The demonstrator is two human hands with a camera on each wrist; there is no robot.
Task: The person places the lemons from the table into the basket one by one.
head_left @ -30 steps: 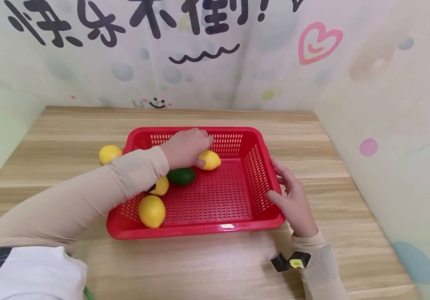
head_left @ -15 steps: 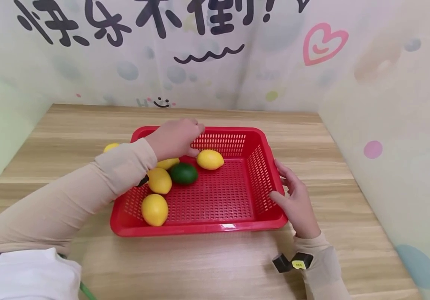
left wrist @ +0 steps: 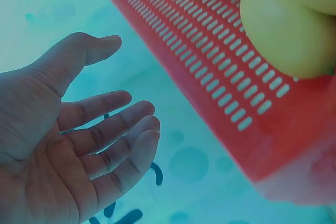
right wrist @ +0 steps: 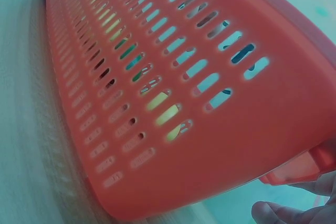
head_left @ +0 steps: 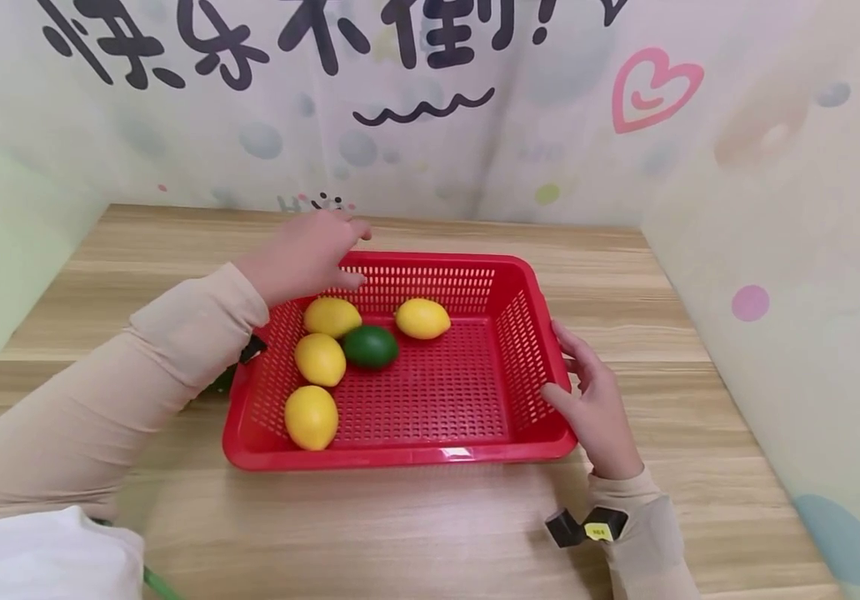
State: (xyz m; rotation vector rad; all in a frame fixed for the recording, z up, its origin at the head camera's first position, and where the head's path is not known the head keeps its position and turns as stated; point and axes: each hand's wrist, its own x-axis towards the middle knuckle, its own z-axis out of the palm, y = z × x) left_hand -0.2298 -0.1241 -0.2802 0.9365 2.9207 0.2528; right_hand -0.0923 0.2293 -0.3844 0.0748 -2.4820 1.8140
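A red plastic basket (head_left: 400,457) with slotted walls stands on the wooden table. My left hand (head_left: 306,254) hovers over its back left corner, holding nothing; the left wrist view shows the palm with fingers spread and relaxed beside the rim. My right hand (head_left: 593,408) grips the basket's right rim, thumb over the inside and fingers outside. Three lemons line the left side: a back one (head_left: 332,317), a middle one (head_left: 321,360) and a front one (head_left: 312,418). A dark green oval fruit (head_left: 371,347) lies beside them. Another lemon (head_left: 422,319) rests near the back wall.
A dark green thing (head_left: 222,382) shows partly from under the left sleeve, outside the basket. A thin green stick (head_left: 160,583) pokes out at the lower left. A printed wall covering (head_left: 430,167) rises behind the wooden table (head_left: 400,533).
My left hand has let go of the lemon near the back wall and drawn back left, above the basket's corner. My right hand keeps its grip on the rim.
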